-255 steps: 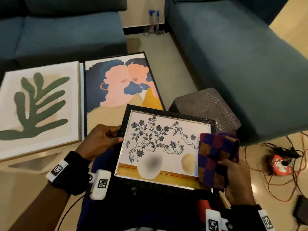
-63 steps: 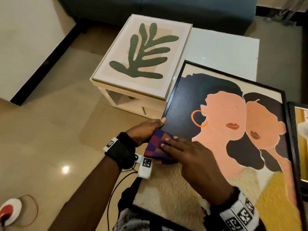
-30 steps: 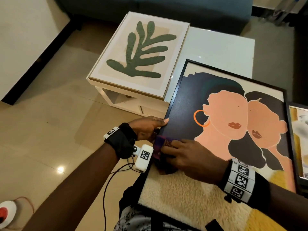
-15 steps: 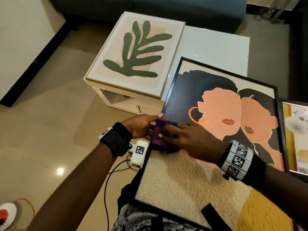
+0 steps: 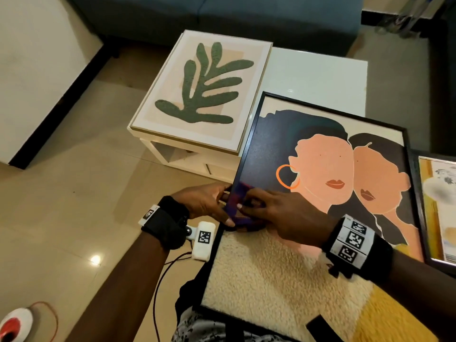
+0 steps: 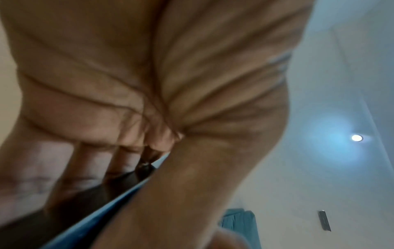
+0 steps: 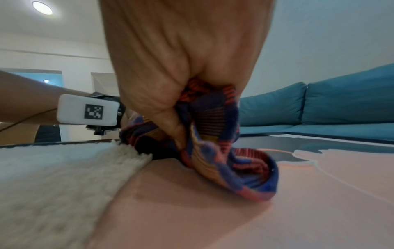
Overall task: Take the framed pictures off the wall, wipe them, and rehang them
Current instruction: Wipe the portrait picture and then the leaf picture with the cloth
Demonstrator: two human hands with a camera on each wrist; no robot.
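A large black-framed picture of two faces [image 5: 320,169] lies tilted across my lap, its top resting on the white table [image 5: 318,77]. My left hand [image 5: 225,206] grips its left frame edge, thumb on top and fingers underneath; the left wrist view shows that edge [image 6: 102,210] running between thumb and fingers. My right hand [image 5: 249,206] holds a bunched purple-and-red checkered cloth [image 5: 237,193] and presses it on the glass beside the left hand. In the right wrist view the cloth [image 7: 215,131] is pinched under the curled fingers against the picture's surface [image 7: 213,210].
A green leaf picture in a pale frame [image 5: 204,87] lies flat on the table's left half. A floral vase picture [image 5: 439,211] shows at the right edge. A blue sofa [image 5: 222,16] stands behind. A red-and-white cable reel [image 5: 12,327] sits on the tiled floor.
Several seconds ago I held the small floral picture; now the two-faces picture is on my lap. In the last second my right hand rubbed the cloth up and down by the left edge.
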